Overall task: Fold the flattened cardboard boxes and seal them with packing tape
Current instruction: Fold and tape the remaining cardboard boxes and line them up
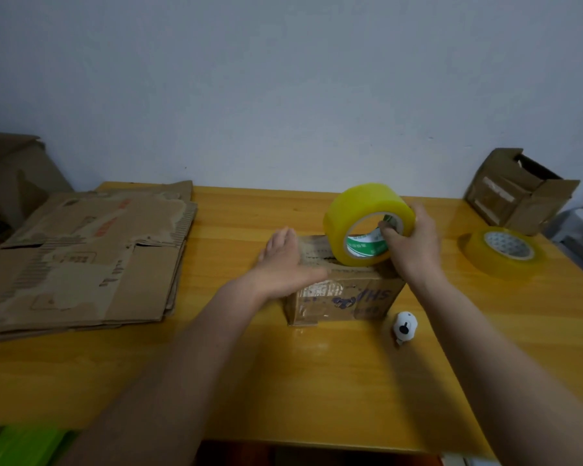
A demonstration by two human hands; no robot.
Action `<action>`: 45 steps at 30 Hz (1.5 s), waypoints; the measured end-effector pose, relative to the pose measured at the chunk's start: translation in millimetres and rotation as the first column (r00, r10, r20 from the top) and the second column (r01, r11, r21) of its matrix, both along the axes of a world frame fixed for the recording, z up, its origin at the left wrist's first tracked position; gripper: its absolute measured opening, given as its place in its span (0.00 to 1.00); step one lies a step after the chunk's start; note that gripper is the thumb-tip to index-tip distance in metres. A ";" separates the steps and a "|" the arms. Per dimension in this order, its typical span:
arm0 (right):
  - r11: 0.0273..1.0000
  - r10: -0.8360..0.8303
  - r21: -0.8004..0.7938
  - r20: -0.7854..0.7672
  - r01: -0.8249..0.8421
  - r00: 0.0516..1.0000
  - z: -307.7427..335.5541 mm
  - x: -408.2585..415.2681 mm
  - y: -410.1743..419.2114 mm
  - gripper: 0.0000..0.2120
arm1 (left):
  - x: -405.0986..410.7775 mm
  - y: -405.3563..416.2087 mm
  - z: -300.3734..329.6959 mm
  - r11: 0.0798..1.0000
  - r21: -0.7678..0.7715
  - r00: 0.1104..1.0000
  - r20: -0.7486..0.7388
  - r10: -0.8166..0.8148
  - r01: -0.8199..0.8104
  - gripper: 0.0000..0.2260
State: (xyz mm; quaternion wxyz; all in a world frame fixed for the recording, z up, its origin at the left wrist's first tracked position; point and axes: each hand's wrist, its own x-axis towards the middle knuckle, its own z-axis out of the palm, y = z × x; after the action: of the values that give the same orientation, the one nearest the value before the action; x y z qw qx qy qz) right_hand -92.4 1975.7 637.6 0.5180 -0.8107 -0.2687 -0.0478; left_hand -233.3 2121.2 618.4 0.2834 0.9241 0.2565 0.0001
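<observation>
The left hand is pressing flat, fingers straight, on the small box mid-table; the right hand is gripping the tape roll standing on the box, thumb in its core.

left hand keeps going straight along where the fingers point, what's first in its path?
Probably nothing on the table: the left hand, flat on the small cardboard box, points up-left of the tape roll, toward bare table, then wall. Depth unclear.

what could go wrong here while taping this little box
The left hand only presses flat on the small box, so pulling the tape roll in the right hand could slide it or lay tape crooked. The white cutter lies close by and might get knocked.
</observation>
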 end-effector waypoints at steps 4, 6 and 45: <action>0.998 0.012 0.059 -0.044 -0.009 0.999 -4.6 -0.8 1.2 0.08 | 14.2 -13.9 -0.6 0.972 0.228 0.998 -0.032 -0.056 0.062 0.59; 0.997 0.023 0.078 -0.073 -0.017 0.997 -7.7 -1.0 1.8 0.10 | 17.0 -13.1 -3.5 0.956 0.284 0.995 -0.084 -0.051 0.073 0.62; 0.841 -0.095 -0.475 0.343 0.260 0.934 -21.8 74.6 -77.9 0.20 | 18.5 -15.9 -0.3 0.904 0.415 0.981 -0.191 -0.020 0.100 0.61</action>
State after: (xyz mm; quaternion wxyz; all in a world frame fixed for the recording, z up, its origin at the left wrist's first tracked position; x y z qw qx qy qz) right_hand -17.8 1897.8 615.8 0.2287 -0.9231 -0.2714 -0.1478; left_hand -214.8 2105.3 618.1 0.0517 0.9670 0.2465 -0.0374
